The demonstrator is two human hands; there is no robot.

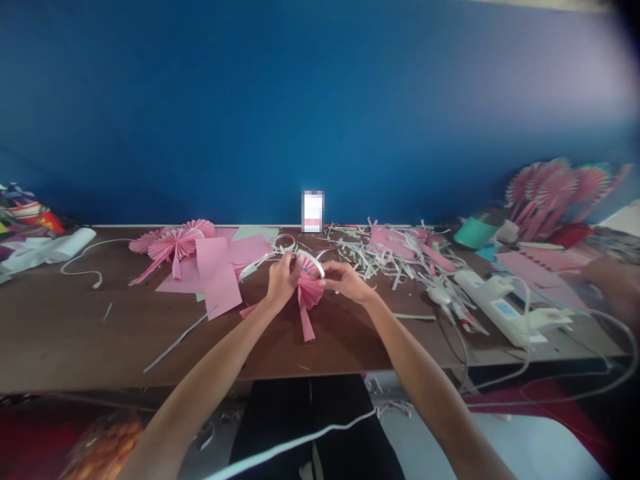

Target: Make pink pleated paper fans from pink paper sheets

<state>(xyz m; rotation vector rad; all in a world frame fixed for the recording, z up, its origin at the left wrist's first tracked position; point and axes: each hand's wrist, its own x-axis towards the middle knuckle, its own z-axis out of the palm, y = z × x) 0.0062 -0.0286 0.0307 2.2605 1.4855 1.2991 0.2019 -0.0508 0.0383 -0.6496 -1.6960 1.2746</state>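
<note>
A pleated pink paper fan [311,292] with a folded handle hanging down is held up over the table between my hands. A white strip [311,257] arches along its upper edge. My left hand [283,280] is closed on the fan's left side, thumb and fingers pinching near the strip's end. On the other side, my right hand [346,280] pinches the strip's right end against the fan's edge. Beneath my left wrist, another bit of pink paper [249,311] pokes out. Just left of it lie pink paper sheets [218,280].
Finished-looking pink fans [175,247] lie at the left. A phone [313,212] stands against the blue wall. Paper shreds [385,253] heap at the right, beside a glue gun [443,299] and a power strip [495,307] with cables. A blurred arm shows at the right edge.
</note>
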